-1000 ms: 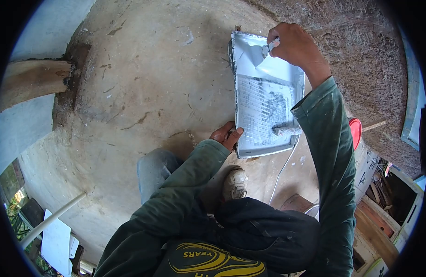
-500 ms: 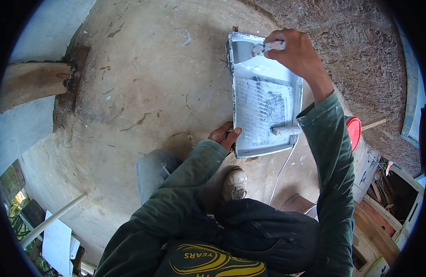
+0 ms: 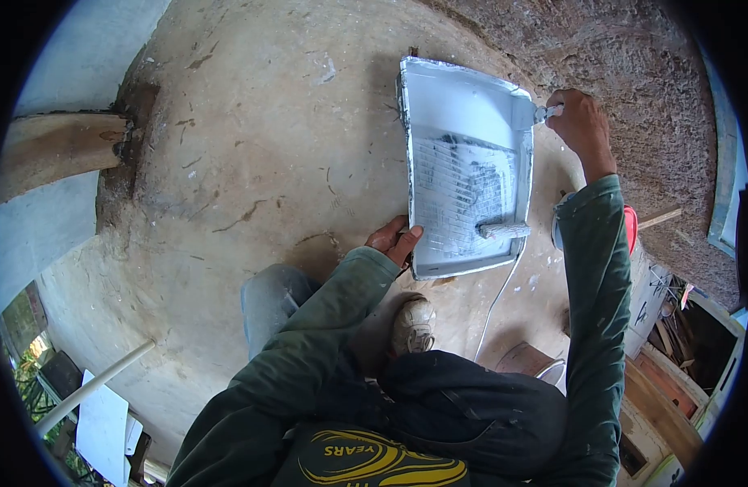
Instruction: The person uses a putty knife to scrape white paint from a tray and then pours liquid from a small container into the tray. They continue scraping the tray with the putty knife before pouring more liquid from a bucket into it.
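Observation:
A paint tray (image 3: 463, 272) coated in white paint sits in front of me, its ribbed slope streaked dark. My left hand (image 3: 396, 238) grips its near left rim, thumb on top and fingers underneath. In my right hand (image 3: 581, 126) is the paint-crusted handle of a putty knife (image 3: 523, 114), whose blade is at the tray's far right wall. A narrow paint roller (image 3: 504, 231) rests across the right side of the tray, and a thin rod runs from it toward me.
A red-rimmed bucket (image 3: 631, 229) with a stick (image 3: 660, 217) stands behind my right forearm. Closer to me is a brownish round container (image 3: 526, 361). The concrete floor (image 3: 252, 162) meets a rough wall (image 3: 634, 81) at right. A white pole (image 3: 98, 385) lies at lower left.
My right hand has moved right and slightly toward me, taking the putty knife from the tray's far left corner to its right wall. My left hand keeps its hold on the rim.

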`<act>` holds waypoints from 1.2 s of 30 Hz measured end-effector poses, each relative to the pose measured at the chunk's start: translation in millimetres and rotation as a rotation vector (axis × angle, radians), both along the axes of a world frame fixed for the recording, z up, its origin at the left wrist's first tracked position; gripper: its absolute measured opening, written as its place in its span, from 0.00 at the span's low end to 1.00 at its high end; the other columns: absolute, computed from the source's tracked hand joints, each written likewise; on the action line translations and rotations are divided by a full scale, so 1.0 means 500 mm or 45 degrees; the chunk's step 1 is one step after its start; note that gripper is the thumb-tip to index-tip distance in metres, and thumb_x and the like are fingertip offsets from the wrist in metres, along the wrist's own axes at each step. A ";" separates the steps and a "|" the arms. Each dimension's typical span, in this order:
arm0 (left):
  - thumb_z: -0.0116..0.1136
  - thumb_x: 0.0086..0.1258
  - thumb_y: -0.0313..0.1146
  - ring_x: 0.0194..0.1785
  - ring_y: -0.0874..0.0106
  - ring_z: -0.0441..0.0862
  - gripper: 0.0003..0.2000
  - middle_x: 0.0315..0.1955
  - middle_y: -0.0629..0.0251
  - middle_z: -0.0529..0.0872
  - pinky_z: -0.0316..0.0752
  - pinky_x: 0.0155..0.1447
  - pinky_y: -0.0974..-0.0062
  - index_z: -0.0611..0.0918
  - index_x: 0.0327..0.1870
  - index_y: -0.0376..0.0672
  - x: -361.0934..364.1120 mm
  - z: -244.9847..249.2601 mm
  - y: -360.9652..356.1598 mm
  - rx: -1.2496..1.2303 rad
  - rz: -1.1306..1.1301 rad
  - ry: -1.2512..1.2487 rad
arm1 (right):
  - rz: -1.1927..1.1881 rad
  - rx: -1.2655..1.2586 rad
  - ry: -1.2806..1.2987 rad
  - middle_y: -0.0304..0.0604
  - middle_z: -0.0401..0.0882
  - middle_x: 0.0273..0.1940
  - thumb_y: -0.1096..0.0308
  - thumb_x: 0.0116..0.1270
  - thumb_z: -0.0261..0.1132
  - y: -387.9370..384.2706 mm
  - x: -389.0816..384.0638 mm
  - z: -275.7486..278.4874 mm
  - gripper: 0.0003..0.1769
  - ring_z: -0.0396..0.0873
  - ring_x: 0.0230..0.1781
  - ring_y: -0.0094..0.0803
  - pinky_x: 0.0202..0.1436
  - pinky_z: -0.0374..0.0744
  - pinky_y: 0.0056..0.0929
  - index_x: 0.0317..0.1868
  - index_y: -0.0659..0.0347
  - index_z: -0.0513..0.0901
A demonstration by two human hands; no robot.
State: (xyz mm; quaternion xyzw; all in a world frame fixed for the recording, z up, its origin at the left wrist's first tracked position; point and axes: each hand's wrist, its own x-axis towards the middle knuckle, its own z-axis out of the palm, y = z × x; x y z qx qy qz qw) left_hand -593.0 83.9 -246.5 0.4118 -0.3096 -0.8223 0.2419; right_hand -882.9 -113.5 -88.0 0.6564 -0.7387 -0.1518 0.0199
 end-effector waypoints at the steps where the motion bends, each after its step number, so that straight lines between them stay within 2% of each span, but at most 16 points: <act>1: 0.53 0.74 0.52 0.29 0.82 0.74 0.25 0.34 0.66 0.84 0.70 0.31 0.80 0.74 0.60 0.39 -0.002 0.005 0.001 0.000 0.029 -0.003 | -0.029 0.031 0.019 0.46 0.86 0.40 0.70 0.49 0.69 -0.005 -0.001 -0.012 0.16 0.85 0.43 0.43 0.48 0.81 0.39 0.41 0.51 0.88; 15: 0.53 0.75 0.51 0.27 0.82 0.73 0.24 0.33 0.67 0.85 0.68 0.30 0.81 0.74 0.60 0.39 -0.003 -0.004 0.002 -0.043 0.028 -0.050 | 0.214 0.062 -0.190 0.48 0.85 0.42 0.69 0.48 0.70 -0.038 0.101 -0.030 0.14 0.83 0.46 0.46 0.53 0.80 0.39 0.39 0.49 0.87; 24: 0.53 0.75 0.48 0.43 0.77 0.80 0.25 0.44 0.62 0.85 0.75 0.43 0.80 0.72 0.62 0.35 0.000 0.018 -0.008 0.027 -0.008 0.024 | 0.357 0.031 -0.223 0.49 0.85 0.41 0.70 0.49 0.69 -0.045 0.180 -0.037 0.13 0.84 0.45 0.46 0.53 0.81 0.40 0.38 0.51 0.87; 26: 0.54 0.73 0.53 0.24 0.82 0.73 0.25 0.29 0.68 0.83 0.69 0.28 0.81 0.77 0.56 0.38 -0.009 0.011 0.002 -0.061 0.142 0.019 | 0.365 0.032 -0.237 0.49 0.85 0.40 0.70 0.50 0.68 -0.047 0.200 -0.036 0.13 0.84 0.44 0.46 0.53 0.81 0.40 0.38 0.51 0.87; 32: 0.54 0.73 0.53 0.24 0.82 0.73 0.25 0.29 0.69 0.83 0.69 0.28 0.82 0.76 0.57 0.38 -0.008 0.020 -0.001 0.015 0.145 0.080 | 0.441 -0.016 -0.218 0.50 0.85 0.39 0.70 0.50 0.68 -0.050 0.234 -0.039 0.12 0.85 0.43 0.47 0.52 0.82 0.40 0.38 0.52 0.87; 36: 0.54 0.73 0.53 0.24 0.82 0.73 0.25 0.29 0.69 0.82 0.69 0.28 0.82 0.76 0.57 0.38 -0.008 0.015 0.000 0.005 0.136 0.080 | 0.414 0.033 -0.330 0.50 0.86 0.39 0.70 0.50 0.68 -0.051 0.252 -0.028 0.12 0.85 0.43 0.47 0.53 0.82 0.39 0.38 0.53 0.88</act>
